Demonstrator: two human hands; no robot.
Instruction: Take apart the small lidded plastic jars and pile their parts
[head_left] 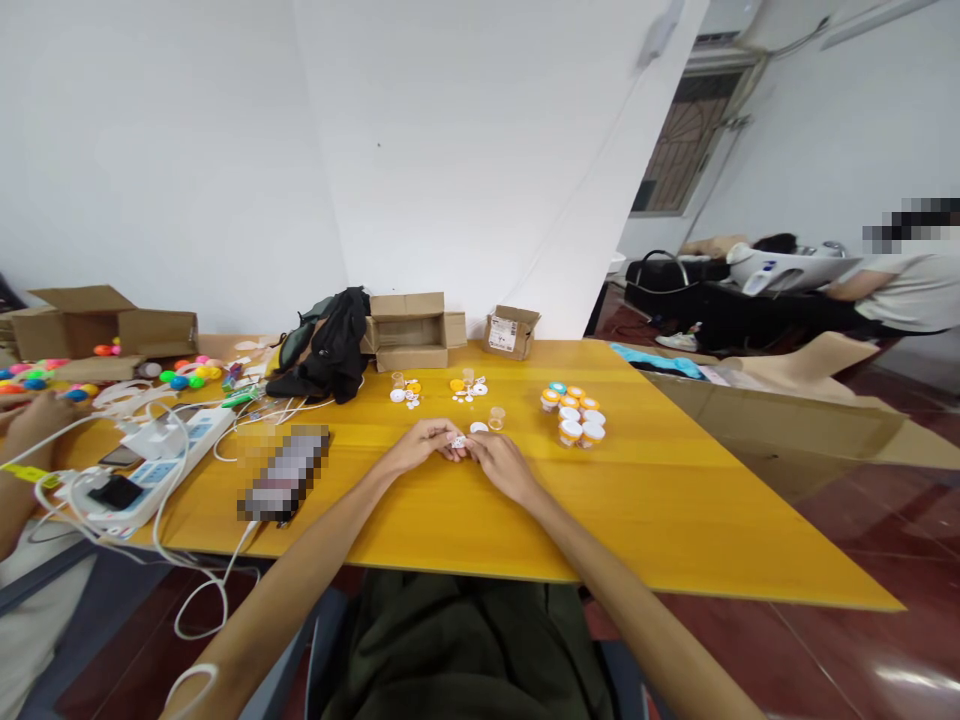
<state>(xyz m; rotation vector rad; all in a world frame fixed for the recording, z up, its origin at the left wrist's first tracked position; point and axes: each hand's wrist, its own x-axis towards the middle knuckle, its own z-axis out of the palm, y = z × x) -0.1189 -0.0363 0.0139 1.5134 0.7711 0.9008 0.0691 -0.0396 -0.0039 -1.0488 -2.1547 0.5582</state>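
Observation:
Over the near middle of the yellow wooden table (675, 530), my left hand (421, 444) and my right hand (501, 462) meet fingertip to fingertip. Both are closed on a small white part (458, 441), too small to name further. Just beyond my right hand lies a white round lid (478, 427), with a clear small cup (496, 418) beside it. Farther back sit two loose groups: orange lids (457, 386), white discs (397, 396), small white pieces and clear cups. Right of my hands stands a cluster of small jars (570, 431) with white, orange and teal tops.
Left are a phone (289, 475), a power strip (161, 475) with white cables and a black bag (330, 350). Cardboard boxes (409, 350) line the wall. Another person's hand (37, 420) is at far left near colourful balls (196, 381). A person sits at far right.

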